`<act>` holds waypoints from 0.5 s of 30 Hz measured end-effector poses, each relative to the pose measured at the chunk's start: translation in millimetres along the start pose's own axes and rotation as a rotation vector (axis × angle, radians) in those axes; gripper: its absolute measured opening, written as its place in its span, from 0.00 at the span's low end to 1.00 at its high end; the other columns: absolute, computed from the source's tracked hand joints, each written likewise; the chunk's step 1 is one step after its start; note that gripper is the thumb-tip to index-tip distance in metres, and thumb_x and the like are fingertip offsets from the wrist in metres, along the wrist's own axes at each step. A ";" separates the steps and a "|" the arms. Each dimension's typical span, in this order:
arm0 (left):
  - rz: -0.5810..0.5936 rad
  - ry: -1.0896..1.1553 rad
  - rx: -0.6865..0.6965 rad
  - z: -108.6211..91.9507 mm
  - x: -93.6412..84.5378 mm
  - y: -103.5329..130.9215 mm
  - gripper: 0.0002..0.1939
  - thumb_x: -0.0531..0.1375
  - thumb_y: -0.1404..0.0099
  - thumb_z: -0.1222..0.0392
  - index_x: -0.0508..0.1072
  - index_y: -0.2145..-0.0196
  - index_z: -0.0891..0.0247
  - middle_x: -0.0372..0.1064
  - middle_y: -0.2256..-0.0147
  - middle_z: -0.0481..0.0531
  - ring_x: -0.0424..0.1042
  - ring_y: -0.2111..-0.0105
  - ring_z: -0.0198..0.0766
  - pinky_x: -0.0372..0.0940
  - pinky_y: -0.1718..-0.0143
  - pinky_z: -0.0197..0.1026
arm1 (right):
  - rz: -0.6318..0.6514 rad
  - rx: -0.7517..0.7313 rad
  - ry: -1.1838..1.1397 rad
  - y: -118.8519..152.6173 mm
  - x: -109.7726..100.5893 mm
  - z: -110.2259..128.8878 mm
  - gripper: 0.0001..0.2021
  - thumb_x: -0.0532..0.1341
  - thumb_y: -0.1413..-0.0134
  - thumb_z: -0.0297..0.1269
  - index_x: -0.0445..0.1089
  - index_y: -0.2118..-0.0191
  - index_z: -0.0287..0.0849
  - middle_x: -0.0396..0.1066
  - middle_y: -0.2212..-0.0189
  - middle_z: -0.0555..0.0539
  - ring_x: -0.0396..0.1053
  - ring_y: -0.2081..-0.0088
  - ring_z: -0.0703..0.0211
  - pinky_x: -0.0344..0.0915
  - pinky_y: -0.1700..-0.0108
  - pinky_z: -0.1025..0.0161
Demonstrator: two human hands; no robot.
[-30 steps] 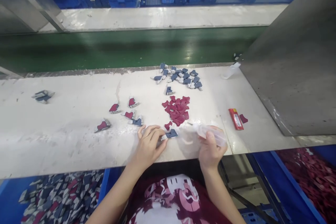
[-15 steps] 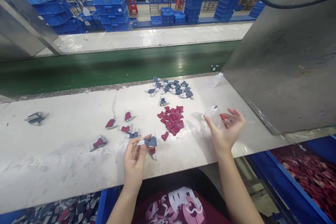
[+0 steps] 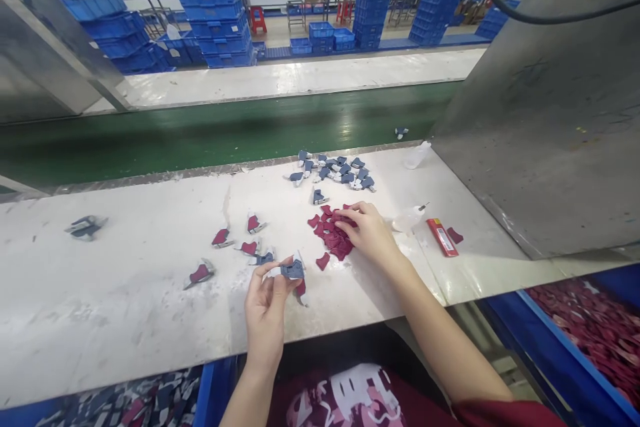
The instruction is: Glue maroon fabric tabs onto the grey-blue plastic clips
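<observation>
My left hand (image 3: 270,297) pinches a small blue-grey and white plastic part (image 3: 291,270) between thumb and fingers, above the near side of the table. Just behind that part, a maroon-topped piece (image 3: 301,289) lies partly hidden. My right hand (image 3: 367,230) reaches over the pile of flat maroon pieces (image 3: 330,239), thumb and fingertips slightly apart at its right side; no piece shows clearly between them. Right of this hand lies a clear squeeze bottle (image 3: 407,219) with a thin dark tip. Beyond it are a red packet (image 3: 442,237) and one loose maroon piece (image 3: 455,235).
Several blue-grey and white parts (image 3: 345,170) cluster near the green conveyor belt (image 3: 250,127). Finished-looking maroon-topped parts (image 3: 201,273) lie at left. A metal panel (image 3: 545,120) bounds the right side. Blue bins (image 3: 565,350) with pieces stand below the table edge.
My right hand has moved left from beside the squeeze bottle and red packet to the maroon pile. The left hand still holds the same part; the view has shifted slightly.
</observation>
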State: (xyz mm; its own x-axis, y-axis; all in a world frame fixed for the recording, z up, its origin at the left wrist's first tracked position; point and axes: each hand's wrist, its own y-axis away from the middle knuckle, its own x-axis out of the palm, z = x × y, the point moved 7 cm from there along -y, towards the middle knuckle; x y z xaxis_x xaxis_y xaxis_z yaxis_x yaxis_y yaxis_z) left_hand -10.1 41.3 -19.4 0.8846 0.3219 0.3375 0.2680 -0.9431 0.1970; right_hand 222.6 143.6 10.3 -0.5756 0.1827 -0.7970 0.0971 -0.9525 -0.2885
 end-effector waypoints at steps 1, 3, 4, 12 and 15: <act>-0.008 -0.005 -0.008 0.5 -0.4 -0.6 0.21 0.70 0.41 0.48 0.70 0.57 0.61 0.79 0.57 0.56 0.81 0.60 0.43 0.76 0.56 0.45 | 0.032 -0.060 0.016 0.3 2.3 5.0 0.11 0.59 0.36 0.38 0.79 0.54 0.48 0.72 0.60 0.42 0.69 0.55 0.49 0.71 0.52 0.51; -0.022 -0.013 -0.022 0.8 -1.5 -2.5 0.21 0.69 0.40 0.48 0.70 0.56 0.61 0.79 0.58 0.55 0.81 0.60 0.43 0.76 0.56 0.45 | 0.093 -0.152 0.039 4.2 5.6 11.3 0.13 0.56 0.34 0.35 0.79 0.54 0.47 0.73 0.59 0.41 0.68 0.56 0.49 0.71 0.51 0.50; -0.026 -0.017 -0.026 0.5 -1.8 -3.8 0.21 0.69 0.40 0.48 0.70 0.55 0.61 0.79 0.58 0.55 0.81 0.60 0.43 0.76 0.56 0.45 | 0.113 -0.178 0.051 7.3 6.4 12.1 0.14 0.55 0.34 0.34 0.78 0.52 0.46 0.73 0.58 0.41 0.68 0.55 0.49 0.71 0.51 0.50; -0.029 -0.024 0.000 -2.1 6.5 -9.4 0.21 0.68 0.39 0.48 0.69 0.55 0.61 0.78 0.56 0.56 0.82 0.62 0.42 0.75 0.55 0.44 | 0.003 -0.183 0.106 23.5 7.2 -1.3 0.12 0.58 0.35 0.35 0.79 0.54 0.48 0.76 0.57 0.44 0.69 0.59 0.51 0.71 0.60 0.54; -0.035 -0.047 0.042 -4.8 13.0 -9.0 0.20 0.67 0.38 0.48 0.68 0.55 0.61 0.78 0.56 0.57 0.82 0.63 0.43 0.75 0.55 0.45 | -0.080 -0.172 0.086 18.6 4.7 -1.6 0.11 0.58 0.34 0.37 0.79 0.59 0.48 0.76 0.63 0.44 0.67 0.62 0.51 0.69 0.62 0.55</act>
State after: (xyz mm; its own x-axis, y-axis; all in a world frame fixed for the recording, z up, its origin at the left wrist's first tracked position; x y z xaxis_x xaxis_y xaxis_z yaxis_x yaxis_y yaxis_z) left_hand -2.8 54.4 -12.3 0.8910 0.3516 0.2871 0.3144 -0.9342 0.1686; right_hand 223.0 127.1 0.3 -0.5163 0.2830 -0.8083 0.1953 -0.8801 -0.4328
